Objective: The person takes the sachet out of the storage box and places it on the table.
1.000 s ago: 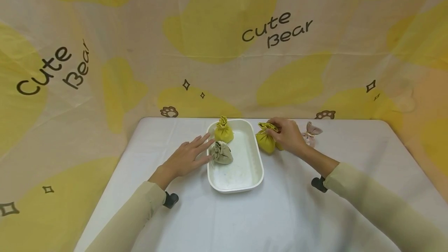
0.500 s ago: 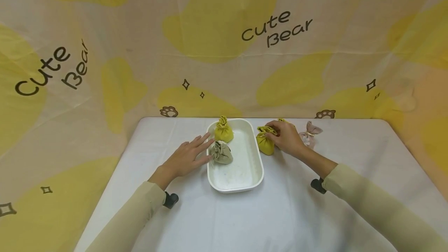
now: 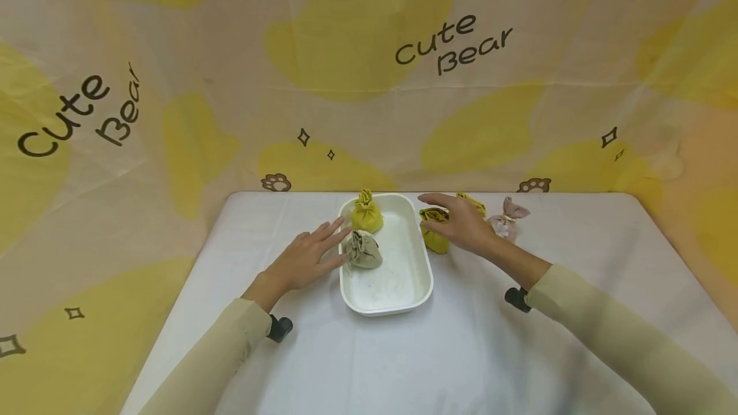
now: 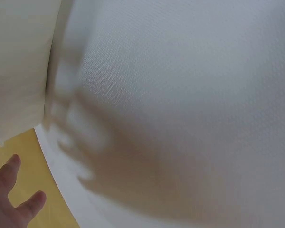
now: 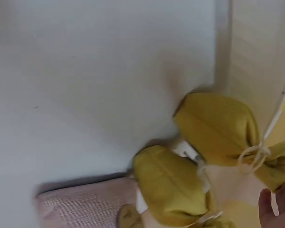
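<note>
My left hand [image 3: 304,259], fingers spread, rests at the left rim of a white tray [image 3: 399,287]. Inside the tray a yellow drawstring pouch [image 3: 367,216] stands behind a grey-green pouch [image 3: 366,252]. Just right of the tray, my right hand [image 3: 466,224] has thumb and forefinger parted over another yellow pouch [image 3: 436,243]. In the right wrist view, fingers [image 5: 266,206] are beside that pouch's gathered top and do not pinch it. A further yellow pouch [image 5: 171,185] stands close by, mostly hidden behind the hand in the head view.
A pink pouch [image 3: 508,218] sits right of the yellow ones, near the back edge of the white-covered table [image 3: 380,364]. A patterned yellow cloth [image 3: 357,120] hangs behind the table. Dark wrist mounts [image 3: 280,329] stick out below both sleeves.
My right hand has let go of the yellow pouch's top, its thumb and forefinger spreading apart, and has shifted slightly left. The left hand stays at the tray.
</note>
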{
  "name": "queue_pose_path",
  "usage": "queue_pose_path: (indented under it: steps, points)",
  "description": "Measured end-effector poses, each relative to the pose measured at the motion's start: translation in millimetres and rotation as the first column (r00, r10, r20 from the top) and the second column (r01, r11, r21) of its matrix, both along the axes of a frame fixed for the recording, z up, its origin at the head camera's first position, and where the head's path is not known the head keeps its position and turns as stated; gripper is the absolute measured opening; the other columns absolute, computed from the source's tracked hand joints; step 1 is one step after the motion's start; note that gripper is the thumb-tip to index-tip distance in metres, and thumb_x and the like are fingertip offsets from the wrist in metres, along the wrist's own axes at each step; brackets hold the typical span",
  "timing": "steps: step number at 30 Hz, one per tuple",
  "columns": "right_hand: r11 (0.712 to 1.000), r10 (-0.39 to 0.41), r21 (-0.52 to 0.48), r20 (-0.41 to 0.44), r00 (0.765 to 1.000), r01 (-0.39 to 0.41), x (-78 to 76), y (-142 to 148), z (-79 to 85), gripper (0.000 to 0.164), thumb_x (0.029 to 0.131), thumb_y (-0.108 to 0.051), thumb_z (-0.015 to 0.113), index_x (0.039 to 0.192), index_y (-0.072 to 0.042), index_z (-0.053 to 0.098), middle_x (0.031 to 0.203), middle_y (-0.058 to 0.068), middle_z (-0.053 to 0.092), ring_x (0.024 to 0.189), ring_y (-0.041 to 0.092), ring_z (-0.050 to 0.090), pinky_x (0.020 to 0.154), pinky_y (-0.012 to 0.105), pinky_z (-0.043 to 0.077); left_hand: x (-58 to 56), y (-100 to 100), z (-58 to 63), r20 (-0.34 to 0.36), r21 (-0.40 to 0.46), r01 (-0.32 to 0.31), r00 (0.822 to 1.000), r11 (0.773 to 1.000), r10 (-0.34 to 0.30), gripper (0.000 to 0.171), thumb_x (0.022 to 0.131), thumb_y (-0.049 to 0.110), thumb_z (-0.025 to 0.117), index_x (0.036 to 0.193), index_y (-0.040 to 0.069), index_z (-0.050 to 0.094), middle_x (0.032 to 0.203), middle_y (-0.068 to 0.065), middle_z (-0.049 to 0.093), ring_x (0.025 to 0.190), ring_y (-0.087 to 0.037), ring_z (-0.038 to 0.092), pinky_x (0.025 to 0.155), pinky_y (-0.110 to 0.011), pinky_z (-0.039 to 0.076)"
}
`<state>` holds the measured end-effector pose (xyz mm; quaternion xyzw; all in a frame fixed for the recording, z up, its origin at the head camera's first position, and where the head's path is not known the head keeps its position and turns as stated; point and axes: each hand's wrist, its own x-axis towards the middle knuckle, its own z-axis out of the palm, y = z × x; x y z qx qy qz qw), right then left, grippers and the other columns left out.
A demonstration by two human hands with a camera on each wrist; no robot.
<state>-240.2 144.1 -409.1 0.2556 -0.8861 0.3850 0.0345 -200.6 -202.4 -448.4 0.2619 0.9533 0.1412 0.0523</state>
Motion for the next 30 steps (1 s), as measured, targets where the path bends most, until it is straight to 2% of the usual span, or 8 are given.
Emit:
queue_pose_path:
  steps: [5,11,20,25,30]
  points:
    - [0.998,0.047,-0.04,0.012,0.999,-0.046,3.1,-17,5.1,0.047,0.086,-0.015,0.08,0.128,-0.001,0.065,0.126,0.015,0.067,0.113,0.032,0.066,0.095,0.045,0.053,-0.1,0,-0.1,0.0,0.0,-0.003,1.0,1.0,0.003,0.066,0.102,0.059,0.039,0.159,0.029,0.027,0.166,0.006,0.013,0.149,-0.033,0.024,0.114,-0.059,0.027]
    - [0.989,0.135,-0.058,0.001,0.991,-0.135,8.5,-37,6.9,0.05,0.084,-0.014,0.081,0.13,-0.001,0.064,0.131,0.014,0.065,0.117,0.03,0.064,0.098,0.045,0.051,-0.1,0,-1.1,0.014,-0.008,-0.011,1.0,1.0,0.012,0.067,0.101,0.061,0.037,0.159,0.03,0.026,0.166,0.007,0.012,0.149,-0.033,0.023,0.114,-0.06,0.025]
    - [0.959,0.277,-0.092,0.119,0.953,-0.267,15.7,-63,3.9,0.063,0.083,-0.008,0.081,0.139,0.004,0.054,0.141,0.017,0.056,0.12,0.031,0.062,0.1,0.041,0.049,0.0,0,0.7,0.031,-0.018,-0.008,0.999,1.0,0.009,0.067,0.101,0.063,0.035,0.159,0.031,0.024,0.166,0.008,0.01,0.15,-0.032,0.021,0.115,-0.059,0.024]
    - [0.934,0.354,-0.101,0.118,0.928,-0.344,16.3,-75,2.2,0.065,0.083,-0.005,0.081,0.14,0.004,0.052,0.14,0.022,0.055,0.12,0.036,0.061,0.104,0.044,0.046,0.1,-1,1.0,0.02,-0.009,-0.003,1.0,1.0,0.003,0.066,0.102,0.062,0.036,0.159,0.03,0.025,0.166,0.007,0.011,0.15,-0.032,0.022,0.115,-0.059,0.025]
    - [0.924,0.381,-0.058,0.11,0.918,-0.377,17.3,-85,1.4,0.065,0.082,-0.005,0.081,0.141,0.001,0.053,0.14,0.018,0.057,0.121,0.032,0.062,0.105,0.04,0.046,-0.4,-2,-0.1,0.013,-0.002,-0.001,1.0,1.0,0.001,0.066,0.102,0.062,0.035,0.159,0.031,0.025,0.166,0.007,0.012,0.149,-0.032,0.023,0.115,-0.059,0.024]
